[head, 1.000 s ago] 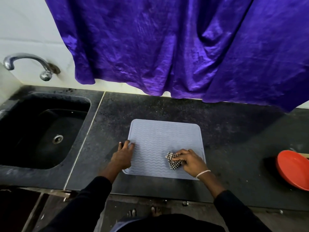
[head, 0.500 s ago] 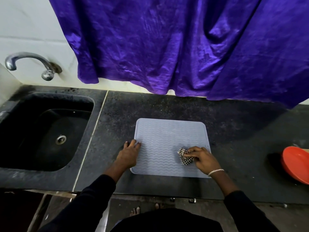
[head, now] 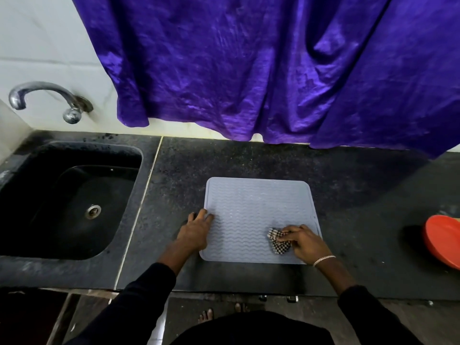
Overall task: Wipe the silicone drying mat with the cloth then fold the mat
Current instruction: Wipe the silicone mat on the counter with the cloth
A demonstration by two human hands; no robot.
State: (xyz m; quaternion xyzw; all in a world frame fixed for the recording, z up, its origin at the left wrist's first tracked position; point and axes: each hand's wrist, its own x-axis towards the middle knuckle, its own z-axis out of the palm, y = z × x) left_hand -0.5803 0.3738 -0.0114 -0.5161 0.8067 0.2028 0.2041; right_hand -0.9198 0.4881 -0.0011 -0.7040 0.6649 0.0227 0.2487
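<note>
Dim, even light — sheen on the curtain [head: 249,70], wide-angle bending at edges, slightly soft.

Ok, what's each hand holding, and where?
The right hand grips the bunched checked cloth by its right side, on the mat. The left hand holds nothing; it rests on the mat's left edge.

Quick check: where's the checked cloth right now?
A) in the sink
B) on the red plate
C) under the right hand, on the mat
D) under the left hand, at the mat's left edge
C: the right hand grips the cloth on the mat near its front right corner, while the left hand only rests on the mat's left edge.
</note>
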